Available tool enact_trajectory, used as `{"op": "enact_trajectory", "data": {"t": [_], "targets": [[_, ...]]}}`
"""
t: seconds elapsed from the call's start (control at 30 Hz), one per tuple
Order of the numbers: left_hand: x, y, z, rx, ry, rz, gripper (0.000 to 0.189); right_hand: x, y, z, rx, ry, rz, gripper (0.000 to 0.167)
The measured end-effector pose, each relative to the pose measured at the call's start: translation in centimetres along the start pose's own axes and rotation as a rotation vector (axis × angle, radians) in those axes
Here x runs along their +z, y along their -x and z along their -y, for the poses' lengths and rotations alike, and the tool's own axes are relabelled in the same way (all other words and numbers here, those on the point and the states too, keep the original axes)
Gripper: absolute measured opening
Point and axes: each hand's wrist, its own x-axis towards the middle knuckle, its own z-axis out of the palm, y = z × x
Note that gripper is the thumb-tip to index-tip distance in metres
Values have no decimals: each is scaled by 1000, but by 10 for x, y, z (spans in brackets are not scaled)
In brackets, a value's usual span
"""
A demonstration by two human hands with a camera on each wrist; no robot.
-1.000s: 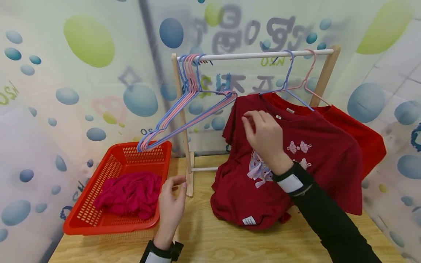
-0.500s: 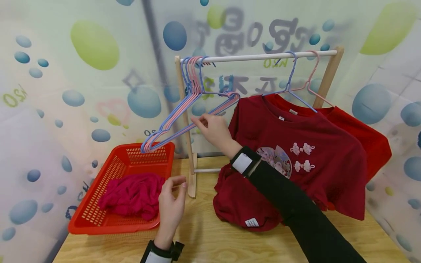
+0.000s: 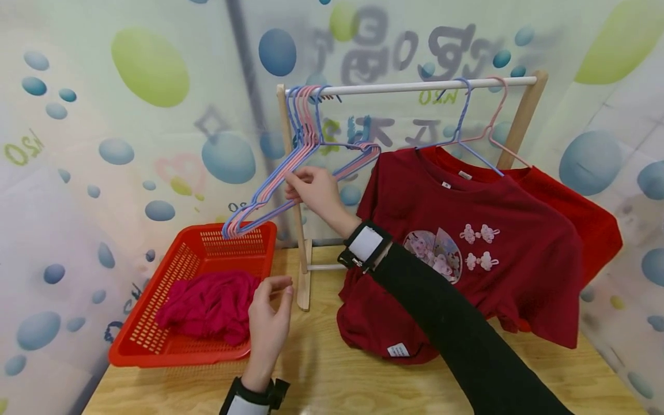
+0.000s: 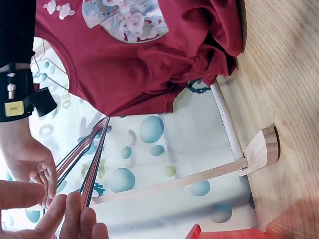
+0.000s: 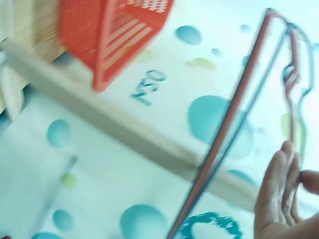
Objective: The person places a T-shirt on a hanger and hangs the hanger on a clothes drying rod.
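Note:
Several pink and blue hangers [image 3: 309, 135] hang bunched at the rack's left end. My right hand [image 3: 317, 190] has reached them; its thumb and fingers pinch a blue hanger's front arm, as the right wrist view shows with that hand [image 5: 277, 201] at the lower right. My left hand [image 3: 270, 317], loosely curled and holding nothing, hovers over the table beside the red basket [image 3: 155, 360]. Crumpled magenta cloth [image 3: 212, 308] lies in that basket. On a blue hanger at the right hangs a dark red T-shirt [image 3: 524, 230], its lower part bunched on the table.
The rack's white bar [image 3: 389, 88] runs between wooden posts, the left one [image 3: 301, 242] standing just right of the basket. A brighter red garment [image 3: 591, 219] hangs on a pink hanger behind the T-shirt. A patterned curtain [image 3: 223, 155] backs the wooden table [image 3: 353, 386].
My right hand has moved left from in front of the T-shirt to the bunched hangers and closed its fingertips there. The left hand has stayed beside the basket.

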Motion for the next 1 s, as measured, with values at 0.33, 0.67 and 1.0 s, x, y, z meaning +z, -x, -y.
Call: {"op": "enact_trajectory", "data": {"t": [0.33,0.67,1.0], "targets": [[-3,-4,-4,-56,-8,18,15,1,-7,9,134,-112,12,33],[-6,-4,-4,-32,-12,-4,13,5,2,16,208,-321,62,25],[-7,-3,-4,-48,-14,-2,13,8,12,27,178,-518,161,11]]}}
